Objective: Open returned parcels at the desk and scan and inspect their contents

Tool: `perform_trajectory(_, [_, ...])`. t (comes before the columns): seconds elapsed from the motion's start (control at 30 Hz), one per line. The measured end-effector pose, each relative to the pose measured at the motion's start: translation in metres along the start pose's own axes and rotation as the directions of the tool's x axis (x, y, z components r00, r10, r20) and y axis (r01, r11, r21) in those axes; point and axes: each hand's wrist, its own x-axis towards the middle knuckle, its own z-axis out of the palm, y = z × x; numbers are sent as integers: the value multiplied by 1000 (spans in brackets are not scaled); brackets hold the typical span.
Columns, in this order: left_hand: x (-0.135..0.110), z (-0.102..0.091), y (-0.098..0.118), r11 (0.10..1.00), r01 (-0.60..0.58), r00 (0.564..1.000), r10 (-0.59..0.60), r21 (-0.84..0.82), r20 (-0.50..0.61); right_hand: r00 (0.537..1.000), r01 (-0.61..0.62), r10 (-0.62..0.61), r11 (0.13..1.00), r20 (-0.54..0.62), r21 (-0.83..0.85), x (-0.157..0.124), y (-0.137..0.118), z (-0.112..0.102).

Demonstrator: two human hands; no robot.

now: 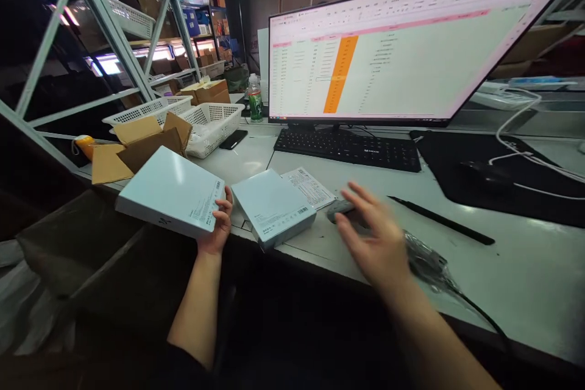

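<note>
Two pale boxes: your left hand (219,223) clamps the first box (171,192) by its corner, off the desk (525,268); the second box (273,207) lies at its edge. Your right hand (377,245), spread and empty, hovers over a grey device (337,211).

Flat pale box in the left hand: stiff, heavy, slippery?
Probably stiff: the flat pale box shows no sag with the left hand gripping only one end. Likely light for its size, held out one-handed. The sheen on top suggests a smooth, possibly slippery face.
</note>
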Motion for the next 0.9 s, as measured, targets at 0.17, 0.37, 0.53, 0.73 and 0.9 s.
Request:
perform_trajectory(0.17, [4, -7, -2, 993, 61, 998, -59, -98, 18, 933, -200, 312, 867, 182, -457, 22, 40, -57])
perform_trajectory(0.37, [4, -12, -6, 978, 128, 990, -116, -167, 81, 678, -333, 529, 840, 511, -427, 46, 54, -74])
perform_trajectory(0.53, [3, -12, -5, 990, 96, 994, -91, -98, 58, 771, -107, 316, 920, 553, -377, 61, 3, -87])
perform_trajectory(0.73, [1, -16, -4, 987, 127, 990, -120, -96, 77, 779, -25, 185, 964, 599, -265, 72, -53, -89])
perform_trajectory(0.9, [-4, -19, 1, 971, 184, 979, -167, -155, 120, 782, 13, 196, 944, 592, -329, 70, -68, -92])
